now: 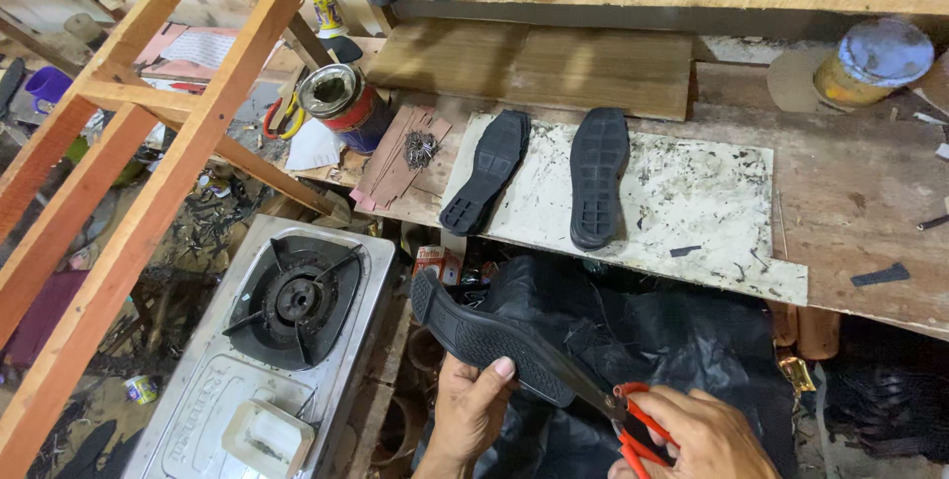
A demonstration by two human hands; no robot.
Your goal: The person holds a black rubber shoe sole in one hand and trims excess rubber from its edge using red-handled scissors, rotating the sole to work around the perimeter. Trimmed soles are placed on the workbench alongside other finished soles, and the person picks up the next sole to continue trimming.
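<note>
1. Sole [489, 339], black ribbed rubber, long and curved, sits gripped in our left hand [473, 410] below the workbench's [850, 192] front edge, above a black plastic bag [672, 341].
2. Our right hand [704, 439] is closed around the red-handled scissors [618, 410], blades at the sole's edge.
3. We judge the cut could wander, since rubber flexes, or nick our left thumb nearby.
4. Two flat matching soles [598, 177] lie on a scuffed white board [712, 212] near the bench's front edge.
</note>
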